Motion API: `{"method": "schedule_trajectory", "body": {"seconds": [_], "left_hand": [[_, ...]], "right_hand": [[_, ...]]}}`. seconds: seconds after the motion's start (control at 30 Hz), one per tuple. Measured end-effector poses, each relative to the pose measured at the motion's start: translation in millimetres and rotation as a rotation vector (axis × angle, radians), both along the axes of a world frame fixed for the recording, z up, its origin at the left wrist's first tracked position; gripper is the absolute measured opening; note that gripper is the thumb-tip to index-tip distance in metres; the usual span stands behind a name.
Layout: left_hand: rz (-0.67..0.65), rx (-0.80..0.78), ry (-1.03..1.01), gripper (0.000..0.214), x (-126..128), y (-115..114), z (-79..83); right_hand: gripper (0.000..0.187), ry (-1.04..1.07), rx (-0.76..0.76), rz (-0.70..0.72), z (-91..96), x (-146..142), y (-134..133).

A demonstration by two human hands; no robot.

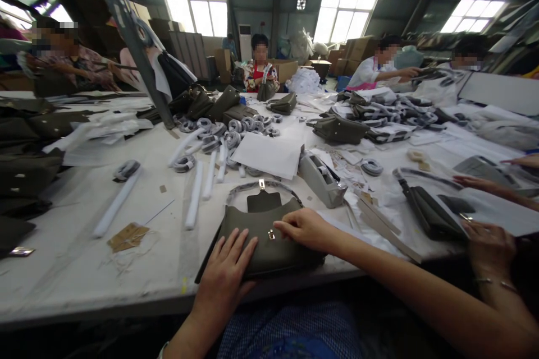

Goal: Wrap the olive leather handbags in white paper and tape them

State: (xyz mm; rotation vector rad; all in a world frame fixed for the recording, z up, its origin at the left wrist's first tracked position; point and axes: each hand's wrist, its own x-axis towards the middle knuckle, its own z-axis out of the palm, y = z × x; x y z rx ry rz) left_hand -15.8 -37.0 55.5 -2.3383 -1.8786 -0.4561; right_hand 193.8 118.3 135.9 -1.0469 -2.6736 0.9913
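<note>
A dark olive handbag [273, 258] lies at the table's near edge, in front of me. Its flap strap [263, 202] is folded back, with a shiny metal plate [261, 184] at the end. Behind it arches the handle [240, 188], wrapped in clear film. My left hand [229, 261] rests flat on the bag's left side, fingers stretched out. Beside the metal turn-lock [272, 234] on the bag's front, my right hand [305, 228] is closed with fingers curled and pinched. Whatever those fingertips hold, if anything, is hidden.
A grey tape dispenser [322, 179] stands behind the bag, near white paper sheets [269, 154]. White foam tubes [194, 196] and wrapped strap coils [231, 139] lie left. At right, a co-worker's hand [490, 241] touches another bag [433, 213]. A slanted post [145, 61] rises at left.
</note>
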Motion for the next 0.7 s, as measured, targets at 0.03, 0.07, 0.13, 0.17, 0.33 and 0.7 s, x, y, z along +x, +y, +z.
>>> {"method": "schedule_trajectory", "body": {"seconds": [0.03,0.07,0.13,0.17,0.33,0.7], "left_hand": [[0.0,-0.007,-0.001,0.079,0,0,1.2],[-0.001,-0.016,0.003,0.079,0,1,3.0],[-0.003,-0.039,0.029,0.081,2,3,8.7],[-0.005,-0.053,0.049,0.083,4,5,12.0],[-0.074,-0.093,0.151,0.087,5,20,11.3],[-0.168,0.033,0.177,0.076,6,-3,-32.6]], "right_hand": [[0.041,0.027,0.111,0.042,1.8,10,-3],[0.038,0.046,0.209,0.108,1.8,20,-6],[0.054,0.046,0.325,0.266,-3.3,37,-13],[0.067,0.022,0.354,0.327,-8.0,43,-16],[0.074,-0.089,0.477,0.38,-42.6,55,-21],[0.073,0.007,0.409,0.34,-99.0,62,-38]]}}
